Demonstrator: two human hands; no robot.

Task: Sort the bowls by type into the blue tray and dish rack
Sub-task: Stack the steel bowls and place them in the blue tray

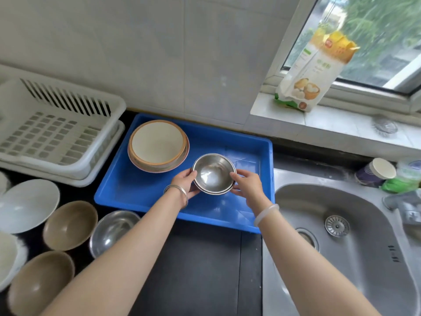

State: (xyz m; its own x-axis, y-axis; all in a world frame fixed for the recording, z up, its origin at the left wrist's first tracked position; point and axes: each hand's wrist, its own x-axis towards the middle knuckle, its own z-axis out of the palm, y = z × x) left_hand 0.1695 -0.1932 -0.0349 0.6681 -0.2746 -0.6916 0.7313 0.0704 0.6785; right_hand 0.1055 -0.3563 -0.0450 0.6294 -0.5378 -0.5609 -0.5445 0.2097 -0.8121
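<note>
Both hands hold a small stack of steel bowls (213, 174) over the middle of the blue tray (246, 142). My left hand (185, 182) grips the stack's left rim and my right hand (247, 184) grips its right rim. A stack of cream bowls with orange and pink rims (158, 144) sits in the tray's far left corner. The white dish rack (57, 131) stands empty to the left. Another steel bowl (112, 231), two brown bowls (70, 224) (39, 282) and a white bowl (26, 205) wait on the dark counter at the lower left.
A steel sink (341, 242) lies right of the tray, with a tap and cups at its far right. A flour bag (312, 71) leans on the window sill. More white dishes show at the left edge (9, 258).
</note>
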